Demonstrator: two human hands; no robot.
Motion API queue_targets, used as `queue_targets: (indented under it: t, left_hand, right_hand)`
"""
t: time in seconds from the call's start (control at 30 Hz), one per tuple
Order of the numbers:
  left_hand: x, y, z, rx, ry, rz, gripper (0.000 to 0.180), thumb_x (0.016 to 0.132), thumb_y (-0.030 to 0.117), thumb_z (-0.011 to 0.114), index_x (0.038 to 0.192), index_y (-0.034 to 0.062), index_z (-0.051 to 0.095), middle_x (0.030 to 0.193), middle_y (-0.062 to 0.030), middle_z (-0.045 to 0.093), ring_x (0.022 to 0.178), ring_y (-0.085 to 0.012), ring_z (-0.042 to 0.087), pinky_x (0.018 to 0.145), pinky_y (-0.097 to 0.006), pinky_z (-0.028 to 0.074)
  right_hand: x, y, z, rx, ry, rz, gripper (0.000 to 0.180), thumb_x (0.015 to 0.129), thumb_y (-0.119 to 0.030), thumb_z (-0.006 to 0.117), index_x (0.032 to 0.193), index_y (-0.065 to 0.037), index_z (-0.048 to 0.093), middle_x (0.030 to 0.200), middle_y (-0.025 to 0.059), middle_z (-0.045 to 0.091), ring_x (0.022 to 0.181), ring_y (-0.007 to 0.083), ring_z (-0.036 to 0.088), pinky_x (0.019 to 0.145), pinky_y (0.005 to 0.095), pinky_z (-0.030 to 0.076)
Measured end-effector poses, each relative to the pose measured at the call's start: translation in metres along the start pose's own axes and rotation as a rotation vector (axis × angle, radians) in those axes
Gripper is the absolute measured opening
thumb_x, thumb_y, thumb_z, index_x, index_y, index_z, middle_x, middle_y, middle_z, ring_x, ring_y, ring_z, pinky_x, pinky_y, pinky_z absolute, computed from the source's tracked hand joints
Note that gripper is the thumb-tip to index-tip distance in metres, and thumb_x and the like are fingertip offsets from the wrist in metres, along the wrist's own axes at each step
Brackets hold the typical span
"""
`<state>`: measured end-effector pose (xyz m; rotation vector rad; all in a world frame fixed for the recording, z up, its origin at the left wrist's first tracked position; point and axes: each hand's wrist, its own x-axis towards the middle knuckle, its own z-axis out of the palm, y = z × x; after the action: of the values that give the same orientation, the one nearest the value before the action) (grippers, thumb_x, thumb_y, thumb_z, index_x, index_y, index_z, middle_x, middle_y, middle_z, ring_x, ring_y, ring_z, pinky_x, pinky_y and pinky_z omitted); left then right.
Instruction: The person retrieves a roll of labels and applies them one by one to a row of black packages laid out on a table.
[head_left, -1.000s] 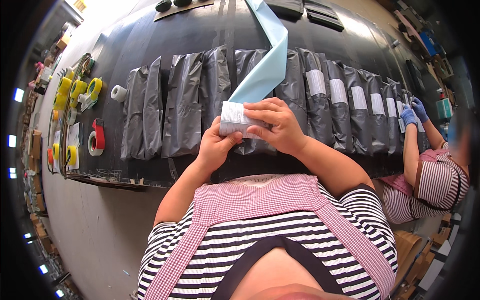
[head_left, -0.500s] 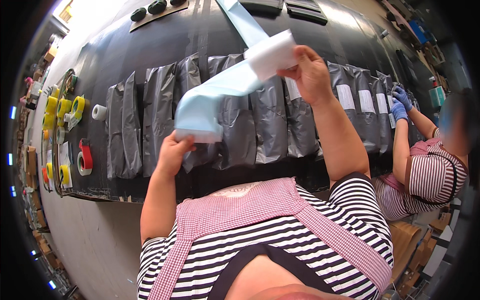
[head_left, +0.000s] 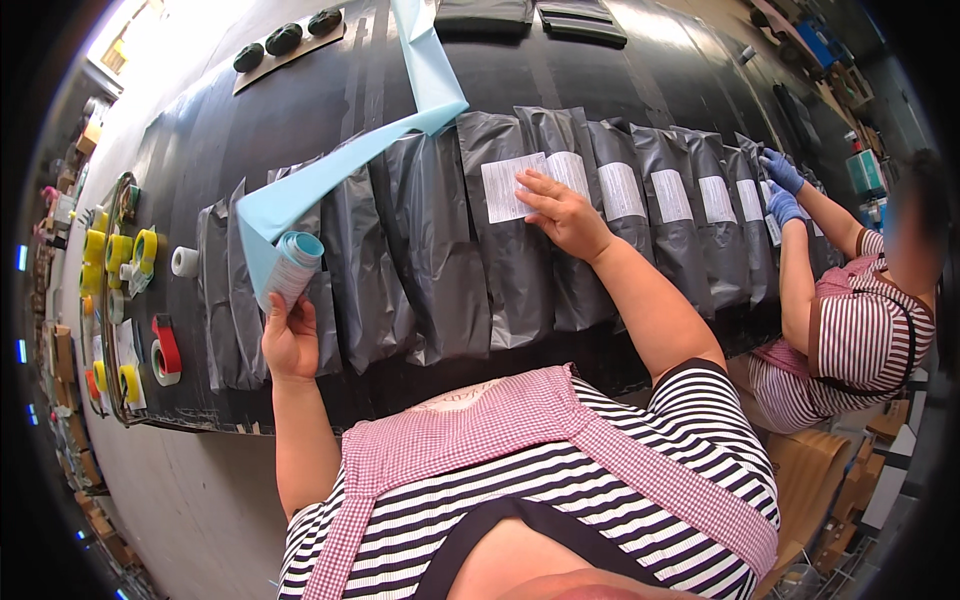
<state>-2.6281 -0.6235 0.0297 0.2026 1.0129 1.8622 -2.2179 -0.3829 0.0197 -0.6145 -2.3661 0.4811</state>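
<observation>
Black table (head_left: 250,130) lined with grey bags: right hand (head_left: 562,212) has dropped from raised strip, fingers spread on white label (head_left: 512,187); left hand (head_left: 290,338) grips blue roll (head_left: 293,268).

A row of dark grey plastic mailing bags (head_left: 440,250) lies overlapping on the black table. The white rectangular label (head_left: 512,187) sits on one bag just left of the right hand's fingertips (head_left: 528,190), and the next white label (head_left: 570,172) lies just above these fingers. More white labels (head_left: 672,195) follow to the right on further bags. A roll of light blue label backing (head_left: 295,265) stands just above the left hand's fingers (head_left: 290,320), and its strip (head_left: 420,80) runs up across the bags.
</observation>
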Motion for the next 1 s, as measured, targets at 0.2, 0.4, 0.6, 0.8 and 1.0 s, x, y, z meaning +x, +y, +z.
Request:
queue_targets:
  t: [0.2,0.4,0.6,0.8,1.0]
  left_hand:
    - [-0.007,-0.010,0.004,0.016,0.002,-0.021,0.034,0.097,0.026,0.065,0.124,0.0066,0.057,0.113,-0.0038,0.066,0.093,-0.0143,0.064,0.081,-0.028,0.057]
    - [-0.016,-0.007,0.000,0.050,0.024,-0.022,0.035,0.097,0.027,0.066,0.123,0.0063,0.058,0.111,-0.0032,0.066,0.091,-0.0139,0.064,0.080,-0.028,0.057]
    - [-0.020,-0.006,0.003,0.080,-0.003,-0.045,0.035,0.097,0.027,0.065,0.124,0.0063,0.058,0.111,-0.0037,0.067,0.090,-0.0142,0.065,0.080,-0.028,0.057]
    - [-0.026,-0.009,0.014,0.088,-0.061,-0.037,0.034,0.098,0.027,0.064,0.125,0.0071,0.058,0.110,-0.0047,0.068,0.090,-0.0144,0.066,0.080,-0.028,0.057]
    - [-0.031,-0.016,0.013,0.090,-0.058,-0.062,0.037,0.097,0.026,0.065,0.127,0.0059,0.056,0.110,-0.0070,0.067,0.091,-0.0172,0.067,0.077,-0.029,0.059]
  right_hand:
    - [-0.003,0.008,0.004,-0.010,-0.091,0.052,0.038,0.085,-0.004,0.071,0.123,-0.005,0.067,0.140,0.0124,0.057,0.135,0.0316,0.048,0.110,0.0398,0.042]
    - [0.005,-0.013,-0.005,-0.242,-0.378,0.196,0.035,0.090,-0.017,0.067,0.124,-0.007,0.066,0.140,0.0103,0.057,0.137,0.0295,0.047,0.114,0.0449,0.035]
    - [0.026,-0.043,0.013,-0.578,-0.274,0.270,0.048,0.093,-0.032,0.062,0.135,-0.008,0.058,0.151,0.0165,0.044,0.144,0.0353,0.035,0.118,0.0519,0.025]
    - [0.023,-0.023,0.081,-0.381,-0.178,0.496,0.062,0.089,-0.021,0.063,0.147,-0.008,0.046,0.165,0.0169,0.011,0.151,0.0433,0.007,0.120,0.0540,0.019]
    - [0.035,-0.042,0.069,-0.138,-0.244,0.753,0.079,0.077,-0.018,0.072,0.150,-0.031,0.044,0.165,0.0199,-0.007,0.149,0.0414,0.016,0.117,0.0433,0.031]
